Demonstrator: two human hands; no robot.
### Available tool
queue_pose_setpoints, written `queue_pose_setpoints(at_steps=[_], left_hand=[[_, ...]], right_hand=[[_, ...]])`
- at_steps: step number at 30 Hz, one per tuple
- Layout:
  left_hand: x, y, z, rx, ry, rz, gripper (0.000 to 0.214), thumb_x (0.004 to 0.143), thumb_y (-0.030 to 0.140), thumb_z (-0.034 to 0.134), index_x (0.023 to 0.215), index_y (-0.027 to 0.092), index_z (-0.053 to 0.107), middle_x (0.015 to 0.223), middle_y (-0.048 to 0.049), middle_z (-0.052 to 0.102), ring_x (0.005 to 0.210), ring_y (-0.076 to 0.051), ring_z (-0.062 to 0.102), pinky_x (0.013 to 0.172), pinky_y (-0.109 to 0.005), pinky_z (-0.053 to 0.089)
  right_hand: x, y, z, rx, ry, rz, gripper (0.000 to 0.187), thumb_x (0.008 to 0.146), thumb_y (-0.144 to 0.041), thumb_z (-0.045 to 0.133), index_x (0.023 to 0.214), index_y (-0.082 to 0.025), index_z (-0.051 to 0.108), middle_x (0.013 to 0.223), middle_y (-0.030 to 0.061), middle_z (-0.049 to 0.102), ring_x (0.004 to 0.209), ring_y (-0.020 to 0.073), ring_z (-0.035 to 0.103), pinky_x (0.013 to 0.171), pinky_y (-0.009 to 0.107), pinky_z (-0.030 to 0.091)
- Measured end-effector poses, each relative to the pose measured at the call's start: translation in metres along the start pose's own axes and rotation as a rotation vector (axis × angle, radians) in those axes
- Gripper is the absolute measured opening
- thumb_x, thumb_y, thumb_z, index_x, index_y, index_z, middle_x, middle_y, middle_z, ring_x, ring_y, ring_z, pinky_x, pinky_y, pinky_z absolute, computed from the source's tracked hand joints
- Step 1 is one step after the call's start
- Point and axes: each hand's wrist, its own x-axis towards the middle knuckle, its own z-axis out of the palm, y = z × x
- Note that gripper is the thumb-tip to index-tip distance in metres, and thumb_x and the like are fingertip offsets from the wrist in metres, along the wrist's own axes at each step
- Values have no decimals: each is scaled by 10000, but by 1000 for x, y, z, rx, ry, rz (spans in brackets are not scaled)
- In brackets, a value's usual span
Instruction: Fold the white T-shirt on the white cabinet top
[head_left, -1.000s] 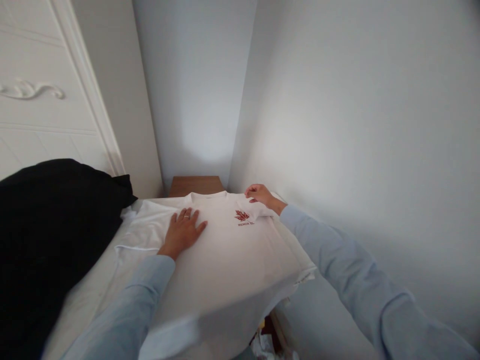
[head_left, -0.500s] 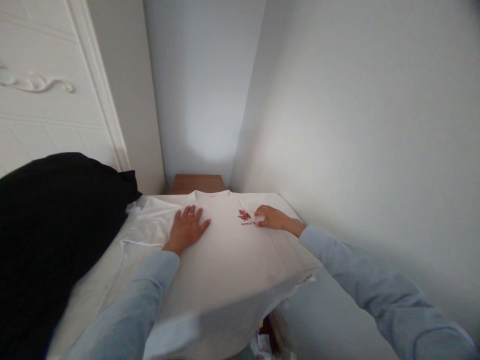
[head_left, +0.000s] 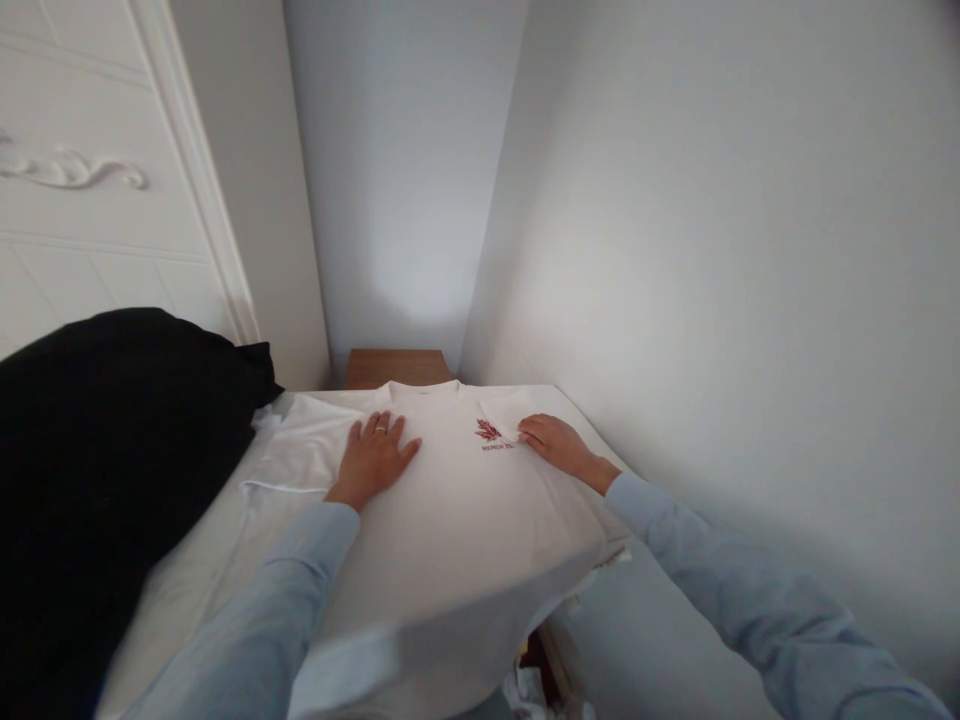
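In the head view, two pale walls (head_left: 675,220) are met in a corner, with one white wardrobe (head_left: 240,170) at left and one brown cabinet (head_left: 396,368) behind the table. One white table (head_left: 555,391) is covered largely by one white shirt (head_left: 450,530), its collar laid at the far edge, its lower part hung over the near edge. One black cloth (head_left: 127,430) is heaped along the left edge. One red leaf print (head_left: 487,430) is seen on the chest. The left hand (head_left: 373,462), wearing one ring (head_left: 381,429), is spread flat on the shirt. The right hand (head_left: 556,446) is rested beside the print, fingers drawn together at one folded-in sleeve (head_left: 510,408); whether cloth is pinched cannot be told.
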Motion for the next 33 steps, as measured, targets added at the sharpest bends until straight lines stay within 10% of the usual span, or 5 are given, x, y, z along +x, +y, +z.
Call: queue_pose_setpoints(at_steps=[16, 25, 33], left_hand=[[0, 1, 0, 19, 10, 10, 659, 1007, 533, 297, 1498, 113, 427, 1561, -192, 396, 1467, -339, 315, 1178, -537, 228], [0, -3, 3, 10, 25, 8, 656, 1006, 532, 299, 1488, 112, 444, 1554, -195, 406, 1463, -339, 324, 1178, -536, 234], [0, -1, 1, 1, 10, 2, 662, 1005, 539, 289, 1486, 112, 444, 1546, -204, 413, 1467, -339, 319, 1182, -534, 225]], right_hand=[[28, -11, -6, 172, 48, 78, 269, 980, -342, 501, 943, -196, 724, 1008, 92, 743, 965, 224, 661, 899, 347, 466], [95, -33, 30, -23, -134, 436, 276, 910, -374, 601, 1031, -157, 720, 1123, 166, 711, 1021, 263, 653, 815, 317, 456], [102, -37, 41, -30, -9, 417, 257, 952, -258, 469, 960, -175, 712, 1057, 143, 723, 980, 245, 652, 826, 326, 459]])
